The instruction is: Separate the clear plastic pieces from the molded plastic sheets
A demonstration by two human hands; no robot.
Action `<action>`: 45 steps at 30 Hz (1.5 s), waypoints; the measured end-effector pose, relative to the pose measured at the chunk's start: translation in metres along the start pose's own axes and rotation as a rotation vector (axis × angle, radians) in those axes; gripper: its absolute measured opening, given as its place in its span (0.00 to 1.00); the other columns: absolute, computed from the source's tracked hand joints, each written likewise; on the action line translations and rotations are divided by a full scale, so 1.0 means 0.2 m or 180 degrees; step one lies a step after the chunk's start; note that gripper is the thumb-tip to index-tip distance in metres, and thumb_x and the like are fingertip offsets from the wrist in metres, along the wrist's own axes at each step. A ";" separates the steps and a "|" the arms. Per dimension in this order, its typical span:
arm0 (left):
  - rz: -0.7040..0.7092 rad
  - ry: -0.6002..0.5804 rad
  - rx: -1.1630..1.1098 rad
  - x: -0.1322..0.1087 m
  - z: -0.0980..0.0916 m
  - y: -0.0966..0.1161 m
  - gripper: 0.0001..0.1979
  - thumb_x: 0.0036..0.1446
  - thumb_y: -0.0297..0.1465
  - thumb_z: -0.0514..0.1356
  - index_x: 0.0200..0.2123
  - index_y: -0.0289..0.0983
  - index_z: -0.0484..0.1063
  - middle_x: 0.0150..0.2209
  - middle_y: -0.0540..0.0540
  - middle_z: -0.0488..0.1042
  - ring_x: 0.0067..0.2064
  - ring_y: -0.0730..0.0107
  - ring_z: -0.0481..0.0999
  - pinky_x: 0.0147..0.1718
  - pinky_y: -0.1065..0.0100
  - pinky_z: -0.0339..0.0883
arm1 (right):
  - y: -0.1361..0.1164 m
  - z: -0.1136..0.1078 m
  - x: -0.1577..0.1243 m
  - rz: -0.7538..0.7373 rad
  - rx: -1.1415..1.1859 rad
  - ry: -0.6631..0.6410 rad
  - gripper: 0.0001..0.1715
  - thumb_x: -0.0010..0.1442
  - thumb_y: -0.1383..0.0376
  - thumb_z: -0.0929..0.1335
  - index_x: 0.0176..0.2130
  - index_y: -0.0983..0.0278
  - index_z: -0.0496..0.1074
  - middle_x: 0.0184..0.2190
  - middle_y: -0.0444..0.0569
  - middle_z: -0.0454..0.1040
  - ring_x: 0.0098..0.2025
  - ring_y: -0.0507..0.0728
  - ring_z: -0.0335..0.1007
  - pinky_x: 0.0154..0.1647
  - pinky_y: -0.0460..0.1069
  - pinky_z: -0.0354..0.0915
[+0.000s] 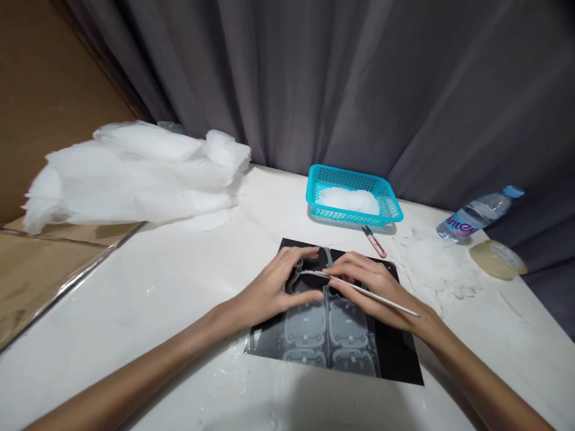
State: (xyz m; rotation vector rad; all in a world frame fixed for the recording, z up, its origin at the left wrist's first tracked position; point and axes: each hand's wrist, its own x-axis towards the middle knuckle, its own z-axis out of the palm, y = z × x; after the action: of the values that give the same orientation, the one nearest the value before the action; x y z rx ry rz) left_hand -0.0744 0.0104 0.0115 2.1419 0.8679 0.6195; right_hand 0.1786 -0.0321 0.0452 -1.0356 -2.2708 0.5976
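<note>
A black sheet (399,353) lies on the white table, with a clear plastic piece (305,326) of rounded rectangular shapes on top. My left hand (281,284) rests at the upper left of the plastic, thumb and fingers spread apart around a rounded outline. My right hand (371,284) pinches a thin white stick (390,303). The stick's front end reaches left toward the space between my left thumb and fingers. A thin whitish strip (312,273) shows by that end; whether it is loose cannot be made out.
A turquoise basket (354,218) with white pieces stands behind, with small snips (374,242) in front of it. A water bottle (478,215) and a tape roll (498,259) are at right. White sheets (135,173) are piled at left by cardboard (27,269).
</note>
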 end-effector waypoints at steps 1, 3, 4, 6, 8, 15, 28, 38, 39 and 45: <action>0.0019 0.0066 -0.0034 0.01 0.01 0.02 0.24 0.65 0.44 0.65 0.60 0.43 0.68 0.57 0.42 0.75 0.58 0.53 0.73 0.57 0.54 0.67 | -0.01 0.00 0.00 -0.0006 0.0066 -0.0004 0.13 0.73 0.63 0.66 0.55 0.59 0.75 0.46 0.52 0.76 0.48 0.57 0.76 0.49 0.52 0.73; 0.0019 0.0073 -0.0132 0.02 0.03 0.04 0.12 0.69 0.40 0.62 0.49 0.41 0.75 0.47 0.45 0.79 0.49 0.59 0.76 0.50 0.58 0.68 | -0.02 0.00 0.00 0.0110 0.0288 0.0030 0.16 0.72 0.63 0.67 0.58 0.58 0.73 0.47 0.51 0.76 0.47 0.56 0.75 0.48 0.51 0.73; -0.0009 0.0035 -0.0218 0.03 0.03 0.04 0.10 0.70 0.39 0.61 0.45 0.40 0.76 0.43 0.46 0.79 0.45 0.61 0.76 0.47 0.61 0.68 | -0.02 0.01 0.00 0.0196 0.0405 0.0109 0.17 0.72 0.63 0.67 0.59 0.58 0.73 0.46 0.51 0.76 0.45 0.56 0.75 0.46 0.51 0.73; -0.0096 -0.0035 -0.0426 0.03 0.03 0.05 0.09 0.70 0.37 0.60 0.42 0.39 0.76 0.39 0.48 0.78 0.40 0.65 0.76 0.42 0.65 0.66 | -0.01 0.01 0.00 0.0330 0.0532 0.0399 0.17 0.72 0.64 0.66 0.58 0.57 0.74 0.41 0.48 0.76 0.39 0.54 0.75 0.43 0.50 0.72; -0.0124 -0.0053 -0.0546 0.03 0.03 0.05 0.08 0.70 0.37 0.60 0.42 0.39 0.75 0.39 0.49 0.78 0.39 0.67 0.75 0.39 0.66 0.64 | 0.02 0.02 -0.01 0.0378 0.0465 0.0722 0.15 0.73 0.66 0.65 0.54 0.58 0.76 0.36 0.46 0.74 0.35 0.53 0.73 0.40 0.49 0.71; -0.0127 -0.0052 -0.0539 0.02 0.00 0.05 0.09 0.70 0.38 0.60 0.42 0.39 0.75 0.39 0.50 0.76 0.39 0.68 0.73 0.40 0.67 0.62 | 0.13 0.18 -0.07 -0.0099 -0.0095 0.0786 0.10 0.71 0.65 0.67 0.51 0.61 0.74 0.39 0.50 0.75 0.41 0.56 0.74 0.42 0.51 0.71; -0.0803 -0.0121 -0.1112 0.02 0.04 0.02 0.16 0.66 0.44 0.61 0.34 0.37 0.70 0.29 0.53 0.65 0.31 0.71 0.65 0.31 0.69 0.59 | 0.14 0.25 -0.09 -0.0154 -0.0375 0.0827 0.06 0.71 0.68 0.66 0.46 0.63 0.74 0.36 0.50 0.75 0.37 0.55 0.73 0.40 0.51 0.71; -0.0806 -0.0171 -0.1005 0.03 0.05 0.03 0.18 0.66 0.46 0.61 0.32 0.37 0.73 0.30 0.52 0.68 0.33 0.70 0.66 0.32 0.68 0.59 | 0.12 0.26 -0.08 -0.0395 -0.0421 0.0752 0.08 0.72 0.68 0.65 0.46 0.63 0.75 0.36 0.49 0.74 0.36 0.54 0.71 0.40 0.51 0.70; -0.0826 -0.0158 -0.1001 0.03 0.05 0.03 0.19 0.66 0.46 0.61 0.32 0.37 0.73 0.30 0.51 0.68 0.33 0.70 0.66 0.32 0.67 0.59 | 0.12 0.26 -0.08 -0.0368 -0.0419 0.0749 0.08 0.72 0.68 0.65 0.46 0.63 0.75 0.36 0.49 0.74 0.36 0.54 0.72 0.41 0.51 0.71; -0.0936 -0.0081 -0.1081 0.03 0.05 0.03 0.19 0.65 0.45 0.62 0.29 0.37 0.68 0.27 0.53 0.64 0.30 0.71 0.63 0.29 0.68 0.57 | 0.12 0.25 -0.08 -0.0295 -0.0483 0.0656 0.10 0.72 0.69 0.63 0.47 0.63 0.74 0.36 0.50 0.74 0.37 0.55 0.72 0.42 0.51 0.70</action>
State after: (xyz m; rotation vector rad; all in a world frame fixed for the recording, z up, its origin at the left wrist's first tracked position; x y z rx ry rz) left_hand -0.0615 0.0072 0.0119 1.6770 0.9651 0.5426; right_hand 0.1666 -0.0378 -0.0120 -1.0070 -2.1928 0.2699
